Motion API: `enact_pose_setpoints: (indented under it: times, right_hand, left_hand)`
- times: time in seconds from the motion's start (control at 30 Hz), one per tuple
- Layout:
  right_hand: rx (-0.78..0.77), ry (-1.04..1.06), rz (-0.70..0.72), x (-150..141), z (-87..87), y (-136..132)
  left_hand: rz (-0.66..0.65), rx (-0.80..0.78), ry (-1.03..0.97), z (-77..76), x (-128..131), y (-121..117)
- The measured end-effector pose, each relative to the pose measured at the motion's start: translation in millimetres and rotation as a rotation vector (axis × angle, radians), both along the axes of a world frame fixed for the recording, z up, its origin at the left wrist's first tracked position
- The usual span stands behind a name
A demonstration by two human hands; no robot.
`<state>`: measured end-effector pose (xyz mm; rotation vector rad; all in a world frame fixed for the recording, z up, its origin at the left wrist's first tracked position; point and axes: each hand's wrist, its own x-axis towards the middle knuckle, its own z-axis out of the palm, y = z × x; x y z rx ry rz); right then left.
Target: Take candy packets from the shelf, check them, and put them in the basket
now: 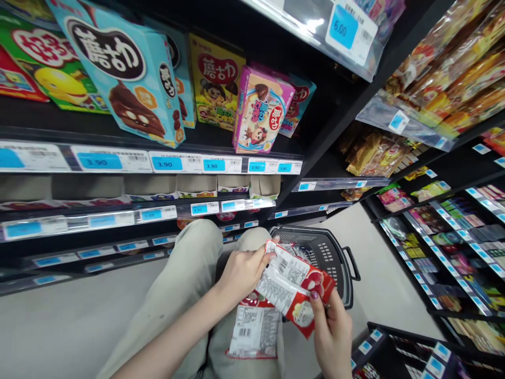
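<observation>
My left hand is closed, pinching the upper end of a red-and-white candy packet, whose printed label and barcode face up. My right hand is closed on the packet's lower red end. Two packets may overlap between the hands; I cannot tell for sure. A similar red-edged packet lies on my lap, below the left wrist. Just beyond my hands, a dark grey shopping basket stands on the floor, with some shiny wrapping inside, partly hidden by the packet.
Shelves in front hold a light blue snack box, a yellow box and a pink box. Below are open display cartons and price tags. Bagged snacks fill shelves to the right. Pale floor lies past the basket.
</observation>
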<state>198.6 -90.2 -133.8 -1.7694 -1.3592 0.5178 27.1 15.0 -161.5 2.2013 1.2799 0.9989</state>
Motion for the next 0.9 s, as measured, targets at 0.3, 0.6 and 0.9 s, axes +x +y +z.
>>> enact_pose_setpoints:
  times: [0.3, 0.6, 0.9]
  right_hand:
    - [-0.107, -0.212, 0.046, 16, 9.1, 19]
    - [-0.224, -0.323, -0.478, 126, -30.3, 20]
    - [-0.213, 0.014, -0.422, 139, -161.6, 7]
  left_hand:
    - [-0.016, -0.326, -0.242, 5.7, 5, 1]
    - [-0.19, -0.442, 0.036, 18.0, -21, 16]
    - [-0.354, -0.428, 0.629, 13.6, 7, -25]
